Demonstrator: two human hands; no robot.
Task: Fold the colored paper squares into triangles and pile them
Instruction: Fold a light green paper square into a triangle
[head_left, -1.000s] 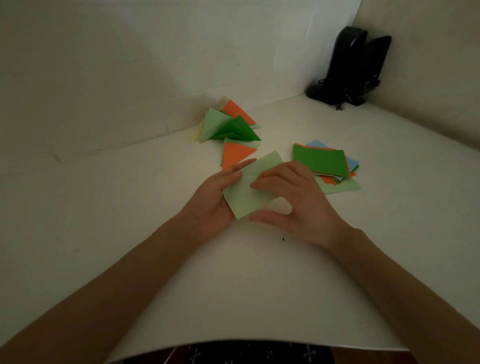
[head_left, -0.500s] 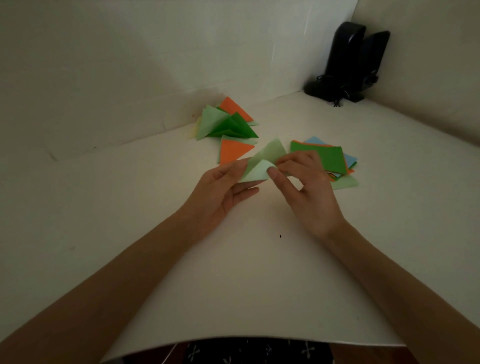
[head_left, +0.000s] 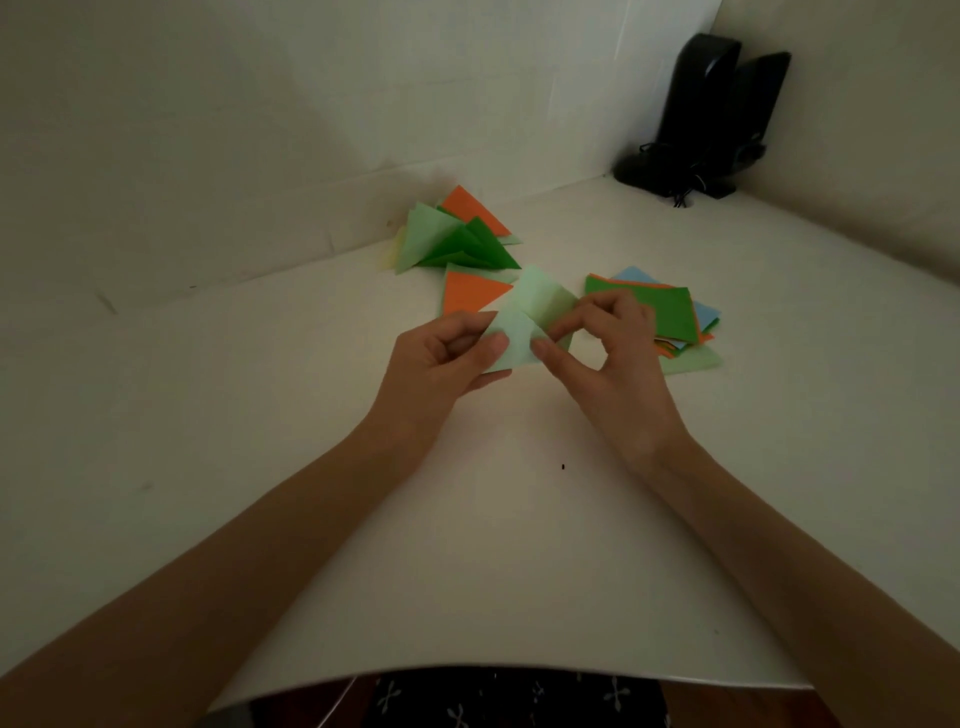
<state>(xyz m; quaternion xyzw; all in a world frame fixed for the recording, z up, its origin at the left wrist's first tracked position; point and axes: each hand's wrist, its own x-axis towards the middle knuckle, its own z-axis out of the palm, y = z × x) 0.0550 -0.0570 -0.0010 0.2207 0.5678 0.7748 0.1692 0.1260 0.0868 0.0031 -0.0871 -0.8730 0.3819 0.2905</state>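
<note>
Fold in progress, left to right. The pile of folded triangles (head_left: 457, 241) lies near the back wall, clear of the folding space. The left hand (head_left: 441, 358) pinches one corner of the light green square (head_left: 524, 332), thumb on top, over the worktop (head_left: 519, 545). The right hand (head_left: 608, 348) pinches the facing edge, apparently to bring the corners together before creasing. The stack of unfolded squares (head_left: 670, 312) sits just beyond the right hand, within easy reach for the next sheet.
</note>
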